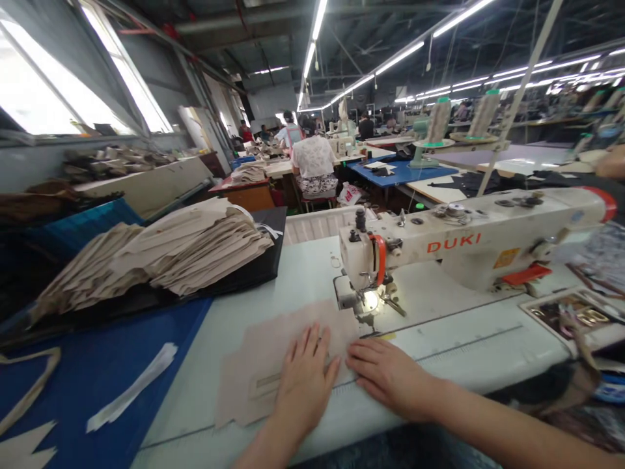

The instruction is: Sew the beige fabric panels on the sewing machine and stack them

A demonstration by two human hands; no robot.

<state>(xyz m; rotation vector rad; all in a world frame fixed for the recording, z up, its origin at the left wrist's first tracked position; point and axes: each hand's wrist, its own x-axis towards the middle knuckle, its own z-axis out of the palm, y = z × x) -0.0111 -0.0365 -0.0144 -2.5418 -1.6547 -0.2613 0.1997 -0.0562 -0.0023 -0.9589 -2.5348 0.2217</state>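
Note:
A beige piece of fabric point(263, 348) with notched edges lies flat on the pale sewing table point(195, 397). A narrow rectangular strip or opening shows on its near part. My left hand point(307, 374) rests on the fabric with its fingers outstretched. At the fabric's right edge, my right hand point(385, 371) lies with fingers extended over the edge and the tabletop; nothing shows in its grasp. Just beyond both hands stands the white sewing machine point(469, 244), its lamp lighting the needle area. The fabric's far right corner reaches close to the presser foot.
Left of the table, stacked beige fabric pieces point(195, 244) sit on black material. A white strip point(131, 387) lies on a blue surface point(63, 365). At right is a tray point(566, 319) of small parts. Thread cones point(439, 122) stand behind the machine; a person point(313, 159) sits ahead.

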